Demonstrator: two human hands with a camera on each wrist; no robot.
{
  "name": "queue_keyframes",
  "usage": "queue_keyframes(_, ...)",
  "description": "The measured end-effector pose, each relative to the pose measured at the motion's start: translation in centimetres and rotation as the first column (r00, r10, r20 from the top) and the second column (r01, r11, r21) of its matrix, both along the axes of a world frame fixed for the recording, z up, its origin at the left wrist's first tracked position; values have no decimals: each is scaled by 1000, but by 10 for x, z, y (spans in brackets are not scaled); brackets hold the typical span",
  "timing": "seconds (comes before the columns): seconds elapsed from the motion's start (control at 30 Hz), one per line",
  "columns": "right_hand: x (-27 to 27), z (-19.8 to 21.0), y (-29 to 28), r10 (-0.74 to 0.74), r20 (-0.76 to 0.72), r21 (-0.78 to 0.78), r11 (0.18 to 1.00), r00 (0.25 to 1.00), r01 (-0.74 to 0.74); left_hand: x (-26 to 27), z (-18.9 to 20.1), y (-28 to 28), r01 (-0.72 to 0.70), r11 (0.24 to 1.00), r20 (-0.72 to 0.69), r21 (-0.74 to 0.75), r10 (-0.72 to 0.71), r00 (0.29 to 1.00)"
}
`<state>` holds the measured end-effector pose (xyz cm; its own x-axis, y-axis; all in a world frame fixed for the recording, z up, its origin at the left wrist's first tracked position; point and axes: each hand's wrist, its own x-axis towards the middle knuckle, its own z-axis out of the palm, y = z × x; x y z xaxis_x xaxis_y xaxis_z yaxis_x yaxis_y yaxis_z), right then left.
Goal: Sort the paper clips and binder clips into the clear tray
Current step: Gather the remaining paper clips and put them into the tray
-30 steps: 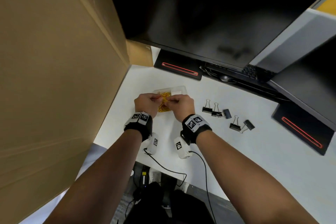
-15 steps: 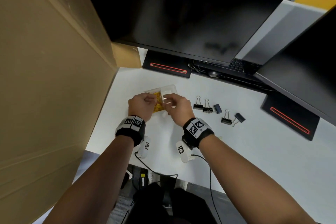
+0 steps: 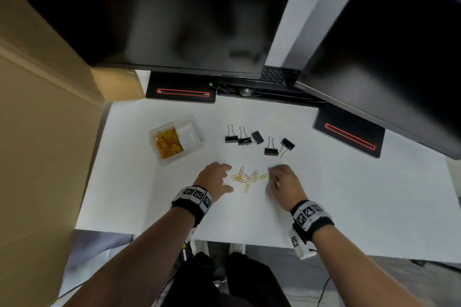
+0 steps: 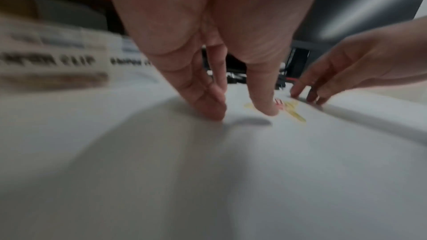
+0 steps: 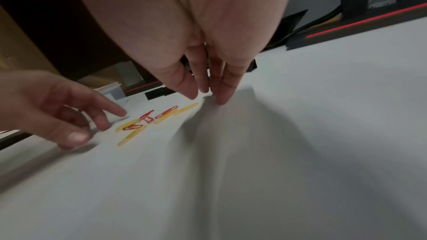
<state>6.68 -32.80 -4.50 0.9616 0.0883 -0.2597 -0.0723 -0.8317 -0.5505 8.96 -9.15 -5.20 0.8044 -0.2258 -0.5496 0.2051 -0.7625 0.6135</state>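
A clear tray sits at the desk's left; its left compartment holds yellow paper clips, the right one looks bare. Several loose yellow and red paper clips lie between my hands. My left hand rests fingertips on the desk just left of them, holding nothing. My right hand touches the desk with straight fingers at the pile's right end. Several black binder clips lie beyond the pile.
A tall cardboard box walls the left side. Two dark monitors hang over the back of the white desk, with black stands and a keyboard beneath. The desk's front edge runs below my wrists.
Both hands have left the tray and come down toward me, to the loose paper clips on the desk. The paper clips held over the tray earlier now lie in its left compartment.
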Motion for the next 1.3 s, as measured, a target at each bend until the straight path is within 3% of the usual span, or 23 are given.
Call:
queue_keyframes(0.17,0,-6,26,108,1,76,991,994,-108,1,-7,-28,-23,994,8,-102,24,1000)
queue_keyframes(0.27,2,-9,23,110,-11,80,991,994,-109,3,-7,-30,30,998,78,-48,-26,997)
queue_keyframes(0.4,4,-12,29,232,-81,-34,971,969,-235,7,-6,-28,152,984,131,88,-163,978)
queue_keyframes(0.5,4,-19,42,379,-83,-202,899,922,-388,8,-8,-35,187,975,170,117,-205,964)
queue_keyframes(0.7,9,-29,37,374,56,-203,912,926,-356,5,-10,-38,111,988,215,104,-132,968)
queue_keyframes(0.93,13,-20,35,424,48,-239,884,904,-402,-5,-18,-41,79,991,282,107,-107,954)
queue_keyframes(1.3,16,-26,26,426,145,-272,885,893,-378,-9,-23,-39,22,999,238,42,-32,971)
